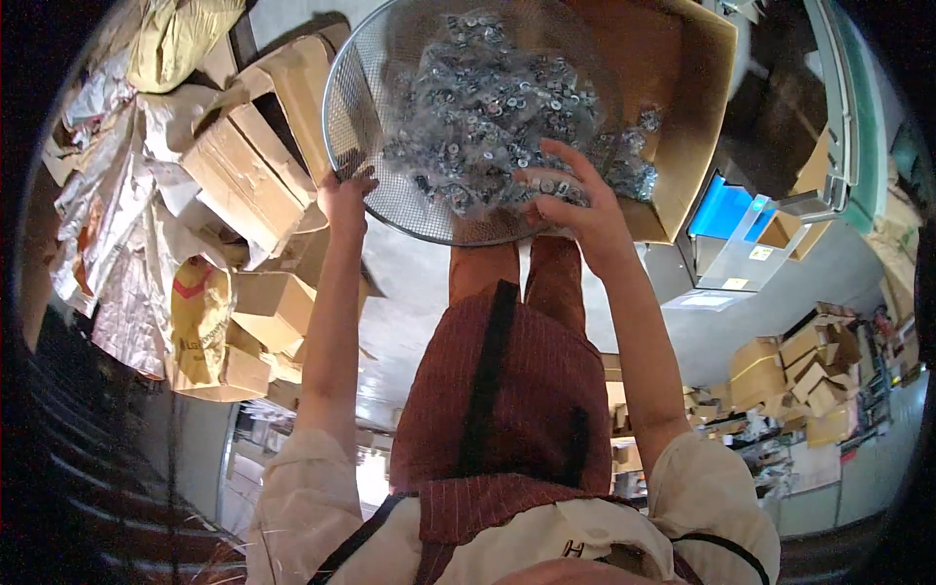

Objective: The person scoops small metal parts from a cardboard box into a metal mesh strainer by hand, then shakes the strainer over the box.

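A round wire-mesh sieve [363, 117] is held out in front of me, filled with many small silvery metal washers [497, 107]. My left hand [345, 200] grips the sieve's near-left rim. My right hand [575, 200] reaches into the sieve at its near-right side, fingers curled around a clump of washers. Under and behind the sieve stands an open brown cardboard box [697, 107]. Some washers lie in the box beside the sieve's right edge.
Stacked and flattened cardboard boxes [249, 175] and crumpled plastic and paper sacks [117, 195] fill the left. A blue-and-grey machine [741, 234] stands right of the open box. More cartons [809, 366] are piled at the far right. Grey floor lies below.
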The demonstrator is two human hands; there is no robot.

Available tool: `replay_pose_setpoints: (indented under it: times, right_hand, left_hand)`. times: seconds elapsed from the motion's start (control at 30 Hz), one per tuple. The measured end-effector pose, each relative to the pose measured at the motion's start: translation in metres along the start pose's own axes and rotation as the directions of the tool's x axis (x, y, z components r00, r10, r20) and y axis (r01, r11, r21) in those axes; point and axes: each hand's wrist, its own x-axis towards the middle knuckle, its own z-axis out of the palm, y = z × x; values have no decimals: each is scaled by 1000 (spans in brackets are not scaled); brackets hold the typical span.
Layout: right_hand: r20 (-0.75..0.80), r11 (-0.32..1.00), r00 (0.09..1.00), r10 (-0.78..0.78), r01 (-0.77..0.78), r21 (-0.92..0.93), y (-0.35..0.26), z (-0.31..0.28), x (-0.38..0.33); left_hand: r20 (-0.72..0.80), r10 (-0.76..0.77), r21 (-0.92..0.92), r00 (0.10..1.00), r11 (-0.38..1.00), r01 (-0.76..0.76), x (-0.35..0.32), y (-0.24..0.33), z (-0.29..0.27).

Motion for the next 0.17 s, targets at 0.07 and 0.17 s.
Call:
replay_pose_setpoints:
  times: [0.07,0.17]
  right_hand:
    - [127,997,992,0,-9,74,-8,5,2]
    - [118,978,993,-22,-3,206,-19,18,4]
  left_hand:
    - [17,41,65,999,997,-42,1,-4,-3]
    - [-98,73,-28,993,997,-76,-1,-2,4]
